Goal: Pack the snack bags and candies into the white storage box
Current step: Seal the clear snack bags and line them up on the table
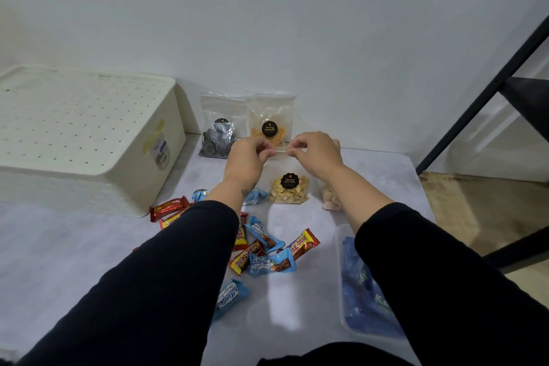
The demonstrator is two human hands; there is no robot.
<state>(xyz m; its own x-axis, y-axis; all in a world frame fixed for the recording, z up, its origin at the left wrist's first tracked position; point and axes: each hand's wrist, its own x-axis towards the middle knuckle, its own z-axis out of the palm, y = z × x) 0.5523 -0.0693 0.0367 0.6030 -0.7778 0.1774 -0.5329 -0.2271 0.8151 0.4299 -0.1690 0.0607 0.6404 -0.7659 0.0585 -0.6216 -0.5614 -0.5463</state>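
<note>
My left hand [246, 154] and right hand [316, 151] both pinch the top edge of the clear nut bag [289, 187] — fingers closed tight on the seal strip, bag hanging upright over the table [89, 246]. Its black round label reads "Kacang", second line too small to be sure. Behind it, leaning at the wall, a bag of yellow sticks [271, 128] and a bag of dark spiral snacks [218, 140]. Both forearms reach forward, black sleeves pushed up, wrists slightly raised. Candy bars [261, 249] lie scattered under my arms — red ones read "Beng-beng". White storage box [83, 134] sits far left, lid on.
</note>
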